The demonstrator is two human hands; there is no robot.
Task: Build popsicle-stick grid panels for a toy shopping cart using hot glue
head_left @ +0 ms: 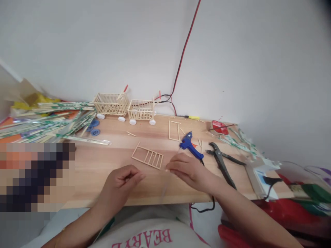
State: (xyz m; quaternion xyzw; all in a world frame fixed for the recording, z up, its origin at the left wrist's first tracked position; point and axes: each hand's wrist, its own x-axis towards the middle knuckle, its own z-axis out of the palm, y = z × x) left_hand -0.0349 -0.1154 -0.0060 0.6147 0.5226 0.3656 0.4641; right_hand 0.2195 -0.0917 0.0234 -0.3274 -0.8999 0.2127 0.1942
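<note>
The slatted stick frame [150,157] lies flat on the wooden tabletop [150,194], just beyond both hands and roughly between them, touching neither as far as I can see. Its long axis runs mostly across the person's view, slanting so that the left end sits farther off and the right end comes nearer the body; the short slats crowd toward that right end, leaving a wider gap at the left. The right hand [191,170] is the nearer one: its fingertips point left, just beside the frame's near right corner, bunched together, though whether they pinch something small and pale (it could simply be a fingernail) I cannot tell. The left hand [124,182] rests lower and to the left, fingers curled, thumb and forefinger drawn close at the tips; nothing clear shows between them, and I cannot tell if they hold anything fine. Beyond the right hand lies a blue glue gun [190,146], with a plain stick rectangle [178,132] beside it and pliers [219,160] to the right. Two stick carts, a larger one [111,105] and a smaller one [141,113], stand by the wall [103,44].
</note>
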